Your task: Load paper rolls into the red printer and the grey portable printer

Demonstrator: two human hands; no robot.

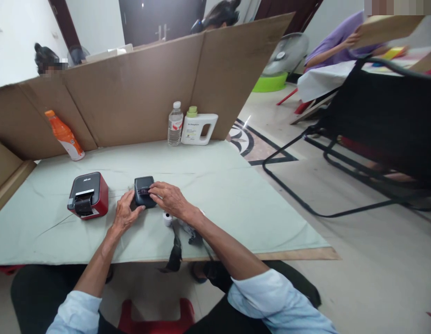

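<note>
A small black printer (143, 183) with a slot across its top sits on the table, between my two hands. My left hand (124, 212) holds its left side and near corner, fingers along the side and thumb at the front. The fingers of my right hand (173, 200) are bent together over its right edge, at the slot; their tips are too small to make out fully. Just below my right hand stands a white paper roll (167, 220). Crumpled black strips (175, 253) lie beside the roll and hang over the table's front edge, partly hidden by my right forearm.
A larger red and black printer (104, 197) stands to the left. Along the cardboard screen (139, 97) are an orange bottle (67, 137), a clear water bottle (174, 127) and a white jug (191, 131). A black folding chair (385, 116) and other people are beyond the table.
</note>
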